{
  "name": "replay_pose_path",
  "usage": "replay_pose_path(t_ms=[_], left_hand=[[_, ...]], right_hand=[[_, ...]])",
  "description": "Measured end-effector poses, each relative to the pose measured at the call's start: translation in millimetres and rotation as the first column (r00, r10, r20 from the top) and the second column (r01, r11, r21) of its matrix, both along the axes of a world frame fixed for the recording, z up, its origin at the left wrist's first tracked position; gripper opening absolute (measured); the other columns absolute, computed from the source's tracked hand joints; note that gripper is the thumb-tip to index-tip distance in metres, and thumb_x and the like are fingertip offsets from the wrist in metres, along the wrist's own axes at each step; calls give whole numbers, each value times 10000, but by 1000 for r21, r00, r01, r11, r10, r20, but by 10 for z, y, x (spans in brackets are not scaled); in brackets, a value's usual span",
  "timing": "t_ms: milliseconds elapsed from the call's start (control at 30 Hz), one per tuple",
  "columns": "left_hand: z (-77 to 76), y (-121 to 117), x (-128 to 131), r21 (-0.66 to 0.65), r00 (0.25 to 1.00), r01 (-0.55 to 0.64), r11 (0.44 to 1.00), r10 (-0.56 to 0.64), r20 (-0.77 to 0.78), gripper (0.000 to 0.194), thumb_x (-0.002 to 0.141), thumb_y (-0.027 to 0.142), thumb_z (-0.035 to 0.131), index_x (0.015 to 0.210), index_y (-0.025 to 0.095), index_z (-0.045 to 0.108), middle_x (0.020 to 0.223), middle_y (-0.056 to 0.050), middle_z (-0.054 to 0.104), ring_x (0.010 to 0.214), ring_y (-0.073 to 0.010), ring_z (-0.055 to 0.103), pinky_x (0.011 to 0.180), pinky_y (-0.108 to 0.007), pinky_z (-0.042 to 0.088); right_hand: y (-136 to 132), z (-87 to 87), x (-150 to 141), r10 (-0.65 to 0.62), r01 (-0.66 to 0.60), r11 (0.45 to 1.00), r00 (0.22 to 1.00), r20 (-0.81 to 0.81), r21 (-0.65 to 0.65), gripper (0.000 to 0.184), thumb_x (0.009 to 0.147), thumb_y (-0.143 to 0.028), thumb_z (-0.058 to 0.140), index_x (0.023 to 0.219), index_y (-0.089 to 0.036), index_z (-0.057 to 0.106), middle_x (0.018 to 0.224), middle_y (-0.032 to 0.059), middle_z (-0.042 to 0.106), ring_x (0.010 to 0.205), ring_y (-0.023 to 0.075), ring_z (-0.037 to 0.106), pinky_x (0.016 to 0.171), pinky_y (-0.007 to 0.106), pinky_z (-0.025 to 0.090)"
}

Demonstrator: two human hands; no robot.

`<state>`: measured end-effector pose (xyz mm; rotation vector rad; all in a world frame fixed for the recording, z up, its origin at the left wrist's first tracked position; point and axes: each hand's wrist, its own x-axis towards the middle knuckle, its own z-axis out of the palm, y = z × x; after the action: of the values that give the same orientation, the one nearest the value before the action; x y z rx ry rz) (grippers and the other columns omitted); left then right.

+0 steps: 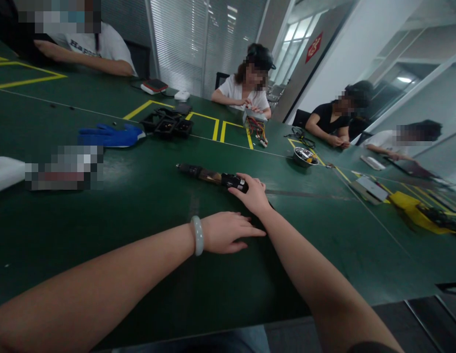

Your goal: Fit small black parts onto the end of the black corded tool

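A long dark tool (209, 175) with a brownish middle and a black end lies on the green table (139, 206), pointing left. My right hand (253, 194) rests on its black right end, fingers curled over it. My left hand (228, 232) lies flat on the table just in front of the right wrist, fingers stretched out, holding nothing. A pale bangle (197, 235) sits on my left wrist.
A blue glove (110, 136) and a black tray of parts (168, 123) lie at the back left. A metal bowl (303, 156) stands to the right, yellow items (412, 206) farther right. Several other people sit around the table's far side.
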<state>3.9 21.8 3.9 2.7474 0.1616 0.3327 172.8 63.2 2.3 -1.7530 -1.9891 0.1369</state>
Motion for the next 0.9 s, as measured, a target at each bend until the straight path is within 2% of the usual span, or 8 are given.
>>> replay_pose_path(t_ms=[67, 133, 267, 467, 633, 733, 800, 900], left_hand=[[0, -1, 0, -8, 1000, -2, 1000, 2, -2, 545, 878, 265, 553, 1399, 268, 393, 1332, -66, 558, 1276, -252, 472, 1078, -460, 351], [-10, 2, 3, -16, 1000, -7, 1000, 8, 6, 529, 874, 265, 563, 1382, 256, 413, 1334, -67, 558, 1280, -248, 470, 1078, -450, 353], [-46, 13, 10, -15, 1000, -13, 1000, 13, 26, 367, 865, 289, 583, 1226, 229, 558, 1303, -67, 583, 1263, -243, 488, 1077, -439, 359], [-67, 20, 18, -26, 1000, -18, 1000, 19, 24, 304, 868, 293, 578, 1163, 224, 593, 1318, -61, 573, 1277, -237, 475, 1091, -442, 352], [-66, 16, 16, -30, 999, -16, 999, 17, 34, 302, 871, 298, 567, 1161, 219, 600, 1319, -68, 572, 1281, -234, 473, 1096, -444, 347], [-58, 15, 11, -38, 999, -18, 999, 20, 46, 292, 890, 325, 539, 1150, 212, 610, 1312, -74, 577, 1281, -235, 473, 1093, -437, 351], [-58, 18, 12, -40, 999, -19, 999, 21, 42, 290, 898, 332, 527, 1149, 214, 613, 1309, -70, 580, 1283, -232, 470, 1096, -432, 347], [-71, 26, 24, -34, 1000, -21, 999, 22, 22, 299, 882, 315, 557, 1162, 223, 605, 1326, -59, 567, 1290, -229, 462, 1107, -430, 334]], right_hand=[[-55, 43, 132, -1, 1, 1000, 999, -32, 18, 667, 842, -598, 522, 1407, -271, 387, 1365, 79, 482, 1236, 246, 430, 1013, 403, 301], [-124, 89, 306, -103, 103, 995, 994, -43, -2, 738, 843, -623, 492, 1440, -214, 348, 1414, 118, 425, 1287, 266, 386, 1032, 410, 304], [-322, 116, 606, -304, 302, 946, 953, 2, -119, 761, 807, -679, 484, 1344, -140, 478, 1280, 182, 524, 1194, 323, 472, 995, 456, 351], [-620, 39, 611, -377, 399, 903, 914, 148, -162, 733, 770, -682, 529, 1221, -107, 567, 1147, 213, 547, 1091, 350, 516, 942, 490, 379], [-748, 152, 614, -274, 298, 941, 949, 158, -160, 680, 702, -632, 654, 1208, -184, 577, 1154, 158, 523, 1093, 337, 500, 925, 477, 399], [-763, 233, 647, -194, 207, 972, 973, 126, -108, 532, 724, -513, 694, 1177, -257, 582, 1131, 92, 518, 1059, 279, 517, 921, 430, 412], [-743, 234, 653, -152, 164, 984, 978, 140, -73, 402, 749, -450, 694, 1106, -285, 613, 1090, 66, 519, 1036, 258, 519, 918, 414, 411], [-679, 142, 635, -133, 154, 983, 971, 198, -96, 272, 748, -410, 714, 984, -283, 662, 1021, 66, 526, 995, 265, 520, 901, 426, 406]])
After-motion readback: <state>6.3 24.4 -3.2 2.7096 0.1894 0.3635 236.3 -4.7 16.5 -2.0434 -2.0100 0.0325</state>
